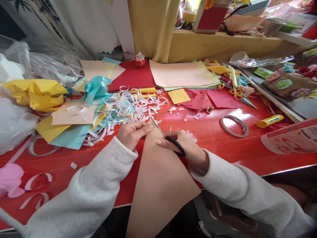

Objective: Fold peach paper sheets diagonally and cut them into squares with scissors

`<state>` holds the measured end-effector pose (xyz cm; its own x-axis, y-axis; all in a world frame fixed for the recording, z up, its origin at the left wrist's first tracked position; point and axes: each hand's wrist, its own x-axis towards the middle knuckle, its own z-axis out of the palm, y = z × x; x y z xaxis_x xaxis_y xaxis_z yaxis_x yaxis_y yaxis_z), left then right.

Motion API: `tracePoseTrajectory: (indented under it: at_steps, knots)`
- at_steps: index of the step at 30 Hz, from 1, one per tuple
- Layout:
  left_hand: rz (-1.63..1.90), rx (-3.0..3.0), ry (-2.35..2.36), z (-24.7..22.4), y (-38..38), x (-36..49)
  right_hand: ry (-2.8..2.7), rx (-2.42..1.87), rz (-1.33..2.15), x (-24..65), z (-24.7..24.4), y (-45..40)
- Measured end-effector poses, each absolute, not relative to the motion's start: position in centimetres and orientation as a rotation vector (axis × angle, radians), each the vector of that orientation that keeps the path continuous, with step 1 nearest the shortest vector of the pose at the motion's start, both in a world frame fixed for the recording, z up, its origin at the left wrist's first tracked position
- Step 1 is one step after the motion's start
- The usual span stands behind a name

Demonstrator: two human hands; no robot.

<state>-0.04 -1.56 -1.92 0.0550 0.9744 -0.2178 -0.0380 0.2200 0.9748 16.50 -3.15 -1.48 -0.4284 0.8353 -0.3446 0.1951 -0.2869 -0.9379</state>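
Note:
A large tan sheet of paper point(160, 185) narrows to a tip over the table and hangs past its front edge toward my lap. My left hand point(133, 133) pinches it close to that tip, thumb on top. Black-handled scissors point(178, 145) are in my right hand point(189, 148), with the fingers through the handles. The blades lie along the right side of the paper's tip, pointing away and to the left, near my left thumb. How far apart the blades are I cannot make out. Curly white paper strips point(128, 107) lie heaped just beyond my left hand.
Paper stacks point(183, 74) lie along the back of the red table point(213, 178). Left are crumpled yellow paper point(34, 94) and plastic bags point(15, 125). Right are a grey ring point(234, 125), a yellow glue stick point(269, 121) and a pink tub point(292, 137).

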Motion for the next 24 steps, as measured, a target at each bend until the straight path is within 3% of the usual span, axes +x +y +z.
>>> tracePoseTrajectory:
  at_steps: [17,20,24]
  knots:
    - [0.890,1.243,1.246,-1.9,-2.0,-0.3,-1.556,-1.294,1.724,16.5,-1.9,-2.9]
    - [0.914,1.390,1.343,-2.2,-1.9,-0.3,-1.502,-1.314,1.536,16.8,-1.7,-2.3]
    - [1.111,1.430,1.408,-3.0,-1.3,-0.5,-1.568,-1.477,0.901,20.4,-1.5,-1.4]
